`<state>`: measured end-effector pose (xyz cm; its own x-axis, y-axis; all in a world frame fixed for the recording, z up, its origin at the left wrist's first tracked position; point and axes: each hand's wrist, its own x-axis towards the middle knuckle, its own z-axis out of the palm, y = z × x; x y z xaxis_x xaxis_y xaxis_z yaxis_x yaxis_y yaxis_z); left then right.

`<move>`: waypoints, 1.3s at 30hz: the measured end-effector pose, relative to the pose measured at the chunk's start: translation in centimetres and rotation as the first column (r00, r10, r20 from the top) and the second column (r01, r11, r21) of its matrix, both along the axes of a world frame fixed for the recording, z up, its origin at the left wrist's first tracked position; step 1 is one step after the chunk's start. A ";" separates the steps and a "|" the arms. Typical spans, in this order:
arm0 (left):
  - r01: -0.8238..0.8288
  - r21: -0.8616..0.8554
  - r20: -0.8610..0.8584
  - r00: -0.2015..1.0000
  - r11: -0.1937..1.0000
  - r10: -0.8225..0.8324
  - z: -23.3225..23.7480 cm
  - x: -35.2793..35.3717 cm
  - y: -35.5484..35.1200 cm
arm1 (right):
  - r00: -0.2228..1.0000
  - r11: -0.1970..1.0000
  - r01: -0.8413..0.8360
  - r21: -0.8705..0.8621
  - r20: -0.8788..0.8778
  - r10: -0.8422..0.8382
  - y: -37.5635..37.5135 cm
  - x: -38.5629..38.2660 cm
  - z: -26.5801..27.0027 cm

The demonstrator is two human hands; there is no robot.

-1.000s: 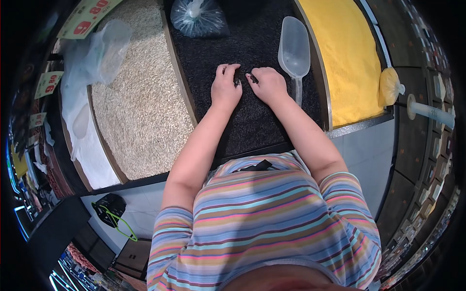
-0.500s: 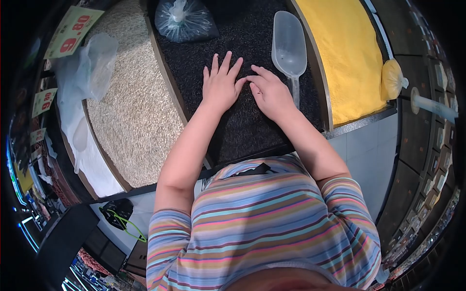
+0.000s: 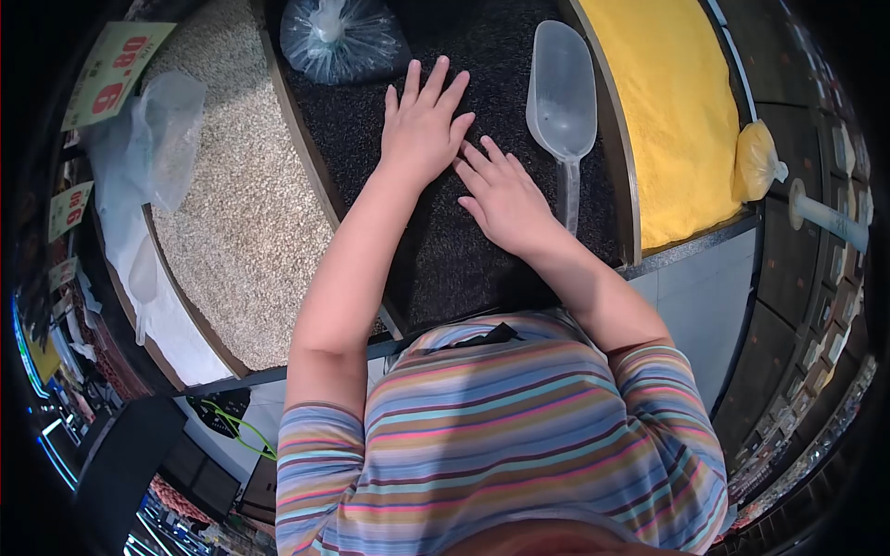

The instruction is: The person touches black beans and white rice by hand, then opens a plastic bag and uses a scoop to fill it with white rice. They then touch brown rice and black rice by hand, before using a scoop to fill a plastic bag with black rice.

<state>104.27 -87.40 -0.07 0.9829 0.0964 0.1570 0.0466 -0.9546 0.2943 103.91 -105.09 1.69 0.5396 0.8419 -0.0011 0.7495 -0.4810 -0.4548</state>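
Black grain point(image 3: 454, 269) fills the middle bin under both hands. My left hand point(image 3: 422, 130) lies palm down on it with the fingers spread, just below a tied clear plastic bag point(image 3: 345, 46) of dark contents. Slightly lower and to the right, my right hand point(image 3: 505, 199) also rests palm down, fingers stretched toward the left hand's thumb. Neither hand holds anything. Right of them a clear plastic scoop point(image 3: 563, 93) lies on the grain, its handle passing close to my right wrist.
Pale flaked grain point(image 3: 250, 204) fills the bin on the left, beyond a wooden divider point(image 3: 301, 139). Yellow grain point(image 3: 677, 120) fills the right one, with a tied yellow bag point(image 3: 756, 162) at its edge. Price signs point(image 3: 116, 74) and a plastic bag point(image 3: 167, 139) stand far left.
My left hand has slid forward over the black grain, closer to the tied bag. My right hand has shifted a little left and back, its fingers straighter.
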 end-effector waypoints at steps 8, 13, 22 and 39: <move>-0.037 -0.002 -0.277 0.960 0.999 0.035 1.3 -6.9 -2.5 | 0.975 0.949 0.206 0.239 -0.129 -0.179 -0.2 2.1 0.4; -0.053 -0.038 -0.331 0.943 0.998 0.037 2.9 -9.0 -2.6 | 0.980 0.960 0.191 0.205 -0.093 -0.175 0.8 2.3 0.3; 0.023 -0.208 -0.077 0.996 0.978 -0.040 1.7 -4.4 -1.4 | 1.000 0.986 0.016 0.164 -0.028 -0.012 -0.5 0.7 -0.2; -0.196 0.099 -0.281 0.935 0.976 0.216 0.6 -6.6 -1.6 | 0.995 0.994 0.098 0.056 0.015 -0.099 -0.4 -0.4 -0.5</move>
<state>97.67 -88.98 0.53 0.9467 0.3003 -0.1164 0.3171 -0.9324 0.1735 103.51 -105.51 1.19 0.6194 0.7832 0.0541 0.7079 -0.5273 -0.4699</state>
